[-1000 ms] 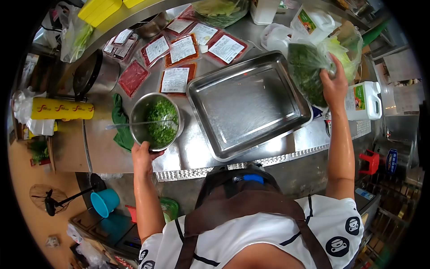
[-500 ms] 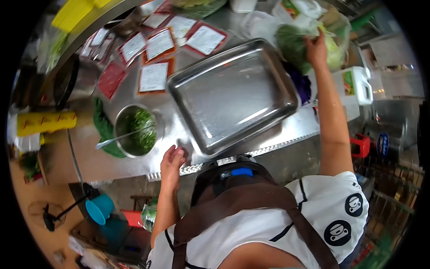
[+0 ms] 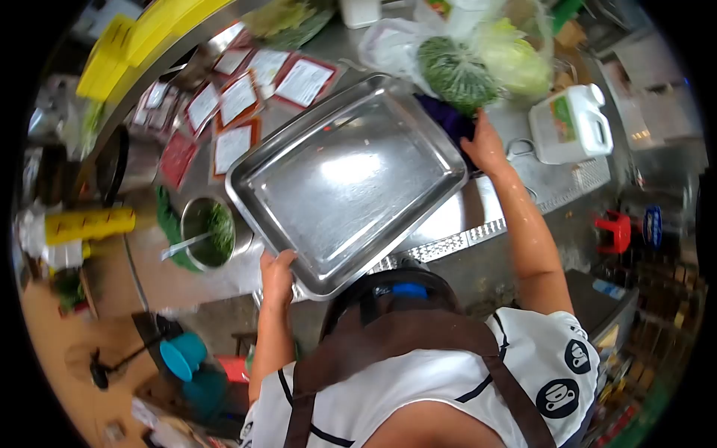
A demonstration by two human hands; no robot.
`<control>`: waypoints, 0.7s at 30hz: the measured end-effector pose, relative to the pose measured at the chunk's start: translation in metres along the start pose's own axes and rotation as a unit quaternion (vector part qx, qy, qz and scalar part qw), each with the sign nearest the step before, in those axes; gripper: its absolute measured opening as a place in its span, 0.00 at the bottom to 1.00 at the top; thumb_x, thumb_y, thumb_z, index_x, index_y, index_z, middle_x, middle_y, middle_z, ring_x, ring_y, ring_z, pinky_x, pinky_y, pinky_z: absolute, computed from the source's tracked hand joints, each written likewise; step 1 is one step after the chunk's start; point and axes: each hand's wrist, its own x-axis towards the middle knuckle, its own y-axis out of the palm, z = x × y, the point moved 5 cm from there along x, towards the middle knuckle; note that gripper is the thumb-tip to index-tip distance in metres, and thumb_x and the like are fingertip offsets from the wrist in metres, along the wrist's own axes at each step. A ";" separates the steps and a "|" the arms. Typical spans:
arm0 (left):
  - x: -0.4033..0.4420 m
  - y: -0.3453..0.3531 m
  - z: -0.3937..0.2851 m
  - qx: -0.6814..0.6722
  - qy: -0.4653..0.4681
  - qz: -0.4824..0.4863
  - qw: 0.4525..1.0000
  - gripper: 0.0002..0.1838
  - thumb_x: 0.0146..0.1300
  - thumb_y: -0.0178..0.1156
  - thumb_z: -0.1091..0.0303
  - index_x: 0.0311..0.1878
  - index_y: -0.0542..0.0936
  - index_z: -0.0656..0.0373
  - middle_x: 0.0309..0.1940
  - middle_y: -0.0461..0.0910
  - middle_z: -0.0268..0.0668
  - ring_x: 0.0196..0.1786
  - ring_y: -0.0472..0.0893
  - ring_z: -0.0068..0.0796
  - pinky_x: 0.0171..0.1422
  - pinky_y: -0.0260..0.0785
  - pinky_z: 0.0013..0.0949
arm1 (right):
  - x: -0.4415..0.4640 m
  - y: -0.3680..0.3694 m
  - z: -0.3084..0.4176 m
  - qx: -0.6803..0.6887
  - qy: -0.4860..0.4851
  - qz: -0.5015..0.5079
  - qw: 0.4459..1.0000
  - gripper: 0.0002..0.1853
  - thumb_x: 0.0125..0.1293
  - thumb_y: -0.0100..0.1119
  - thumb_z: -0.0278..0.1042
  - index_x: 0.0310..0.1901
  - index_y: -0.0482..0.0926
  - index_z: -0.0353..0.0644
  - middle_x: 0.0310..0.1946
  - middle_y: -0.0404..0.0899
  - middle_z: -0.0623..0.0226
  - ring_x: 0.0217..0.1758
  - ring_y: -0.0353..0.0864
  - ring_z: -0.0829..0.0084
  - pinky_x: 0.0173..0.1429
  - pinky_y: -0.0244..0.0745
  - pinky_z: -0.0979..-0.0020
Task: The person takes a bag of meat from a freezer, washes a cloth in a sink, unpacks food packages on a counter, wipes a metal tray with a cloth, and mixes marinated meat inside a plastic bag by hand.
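A large rectangular steel tray (image 3: 351,179) lies at a slant across the counter, its near corner jutting past the front edge. My left hand (image 3: 278,278) is closed on the tray's left front rim, thumb on top. Beside the tray's right end is my right hand (image 3: 487,143), finger and thumb apart, over a dark purple item (image 3: 447,118). I cannot make out whether it touches that item. A plastic bag of green leaves (image 3: 457,73) lies just beyond these fingertips, with a bagged pale lettuce (image 3: 514,56) alongside.
Left of the tray stands a steel pot (image 3: 196,250) of chopped greens with a spoon, against a green cloth (image 3: 166,213). Several labelled red packets (image 3: 305,82) lie behind. On the right are a white jug (image 3: 571,123) and scissors (image 3: 520,148). The counter's perforated edge (image 3: 441,245) runs in front.
My left hand has taken hold of the tray's rim, and the tray has shifted left and towards me. My right hand has come away from the bagged greens, down beside the tray. The view has shifted.
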 end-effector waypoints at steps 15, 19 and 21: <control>-0.151 0.006 -0.019 -0.118 0.119 -0.175 0.970 0.32 0.45 0.48 0.82 0.60 0.63 0.63 0.46 0.73 0.37 0.46 0.73 0.26 0.52 0.65 0.28 | -0.002 -0.133 0.099 0.826 -0.091 0.198 0.519 0.17 0.56 0.41 0.25 0.46 0.74 0.30 0.47 0.76 0.51 0.53 0.74 0.60 0.64 0.63 0.57; -0.173 -0.002 -0.011 -0.153 0.153 -0.191 0.957 0.40 0.45 0.49 0.83 0.67 0.55 0.60 0.51 0.70 0.35 0.51 0.71 0.25 0.57 0.62 0.28 | -0.040 -0.097 0.176 0.603 -0.146 -0.072 0.781 0.21 0.59 0.41 0.23 0.56 0.66 0.33 0.53 0.70 0.59 0.55 0.69 0.69 0.64 0.60 0.67; -0.185 -0.006 -0.015 -0.183 0.165 -0.198 0.949 0.40 0.45 0.50 0.82 0.68 0.55 0.60 0.53 0.70 0.34 0.53 0.70 0.25 0.59 0.60 0.28 | -0.057 -0.043 0.208 0.430 -0.191 -0.064 0.880 0.24 0.65 0.44 0.30 0.62 0.60 0.32 0.62 0.61 0.53 0.66 0.59 0.63 0.70 0.49 0.67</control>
